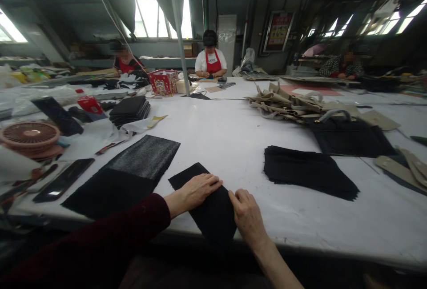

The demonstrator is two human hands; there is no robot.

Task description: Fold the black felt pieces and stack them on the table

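A strip of black fabric [213,211] lies at the table's front edge, its near end reaching over the edge. My left hand [196,190] rests flat across its upper part, fingers stretched out and together, pressing on it. At the strip's right edge, my right hand [246,211] has its fingers curled, with thumb and index finger closed on the fabric border. To the left is a larger black fabric piece [125,182] with a greyish, fuzzy patch on its far half. A stack of black fabric pieces [308,171] lies to the right.
On the left are a phone [63,180], a pink fan [31,135] and a stack of black pieces [130,109]. A black bag [350,135] and a beige heap [293,102] lie right. A pole [180,35] stands mid-table. Co-workers sit across the white table [213,133].
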